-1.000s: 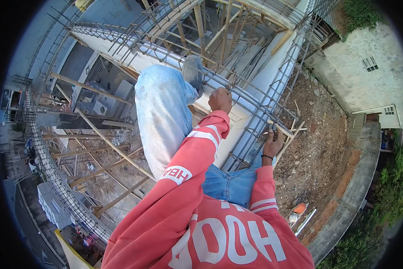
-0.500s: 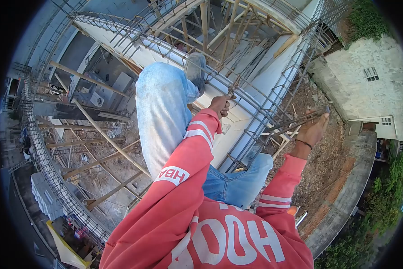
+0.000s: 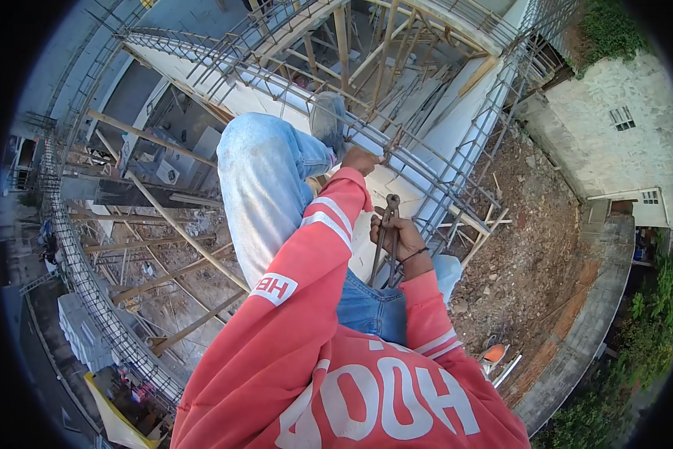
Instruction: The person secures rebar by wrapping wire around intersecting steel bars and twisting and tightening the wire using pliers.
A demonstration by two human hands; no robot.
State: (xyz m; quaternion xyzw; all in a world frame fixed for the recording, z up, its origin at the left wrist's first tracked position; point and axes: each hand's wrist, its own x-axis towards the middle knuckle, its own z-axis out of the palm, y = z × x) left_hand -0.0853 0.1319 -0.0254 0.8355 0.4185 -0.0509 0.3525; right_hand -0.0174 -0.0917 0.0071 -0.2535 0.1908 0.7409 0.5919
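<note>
My right hand (image 3: 407, 238) is closed around a pair of dark metal pincers (image 3: 392, 202). Their jaws point up and the long handles hang below my fingers, close to my jeans. Further up, my left hand (image 3: 361, 160) is curled against the rebar cage (image 3: 426, 176) at a crossing of bars, where a rusty upright piece (image 3: 393, 144) sticks out. What its fingers pinch is hidden behind the knuckles. The cage runs along the top of a pale block wall (image 3: 381, 179), which I straddle with bent legs.
One shoe (image 3: 327, 120) rests at the wall top among the bars. Wooden props (image 3: 179, 224) stand far below on the left, with rubble ground (image 3: 516, 247) on the right. Beyond are a rough plastered building (image 3: 613, 127) and a curved stone-topped wall (image 3: 591, 299).
My right hand has swung inward and down from the far right, bringing the pincers in front of my lap. My left hand has shifted slightly up and left at the bars.
</note>
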